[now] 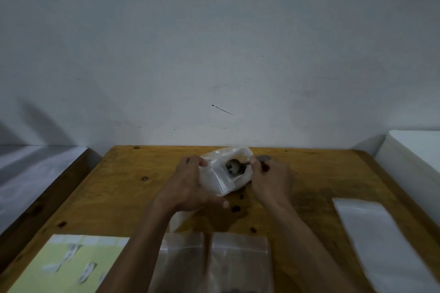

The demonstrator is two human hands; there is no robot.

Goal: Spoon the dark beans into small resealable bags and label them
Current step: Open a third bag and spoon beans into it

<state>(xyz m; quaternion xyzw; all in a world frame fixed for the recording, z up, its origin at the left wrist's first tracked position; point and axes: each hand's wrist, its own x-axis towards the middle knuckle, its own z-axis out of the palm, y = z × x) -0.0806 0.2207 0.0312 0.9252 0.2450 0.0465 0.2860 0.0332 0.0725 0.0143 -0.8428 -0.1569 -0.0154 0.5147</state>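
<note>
Both hands work at a white plastic bag, a spoon dipped into its mouth.

The left hand [188, 183] grips the white bag [228, 171] by its rim, fingers curled over the edge; the right hand [271, 178] pinches the handle of the spoon [234, 165], whose bowl sits inside among dark beans [232, 170]. Nearer the person than the hands lie two clear resealable bags [238, 259] flat on the wooden table [123, 188]; a yellow label sheet [71, 266] lies beyond the left forearm, and a stack of clear bags [381, 238] right of the right hand.

Bare forearms [133, 245], no sleeves/jewelry visible.
</note>
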